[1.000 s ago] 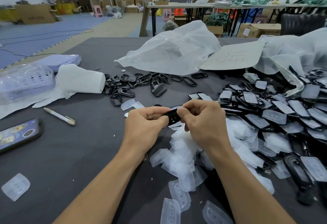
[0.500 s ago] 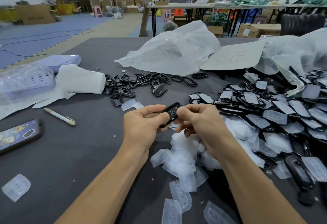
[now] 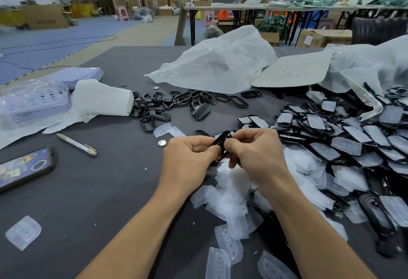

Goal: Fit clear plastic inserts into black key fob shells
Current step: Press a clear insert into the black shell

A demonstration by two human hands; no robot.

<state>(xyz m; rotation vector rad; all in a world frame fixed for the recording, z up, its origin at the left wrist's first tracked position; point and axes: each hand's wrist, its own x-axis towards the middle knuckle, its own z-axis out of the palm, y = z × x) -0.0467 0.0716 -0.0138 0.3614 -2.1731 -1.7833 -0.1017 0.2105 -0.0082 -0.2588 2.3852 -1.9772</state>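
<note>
A black key fob shell [image 3: 221,144] is held edge-on between my left hand [image 3: 189,159] and my right hand [image 3: 254,153], both pinching it above the table's middle. Whether an insert sits inside it is hidden by my fingers. Below my hands lies a heap of clear plastic inserts [image 3: 231,190]. To the right spreads a large pile of black shells with clear inserts in them [image 3: 344,144]. Bare black shell frames [image 3: 167,106] lie scattered behind my hands.
On the grey table [image 3: 99,190] lie a phone [image 3: 24,168] and a pen [image 3: 77,144] at left, a coin cell [image 3: 161,143], a lone insert [image 3: 23,232] near the front left, white plastic bags [image 3: 216,62] at the back, and a white roll [image 3: 101,97].
Both hands have turned the shell from nearly flat to edge-on and tilted. My right fingers have shifted their hold on it. The hands stay in the same spot.
</note>
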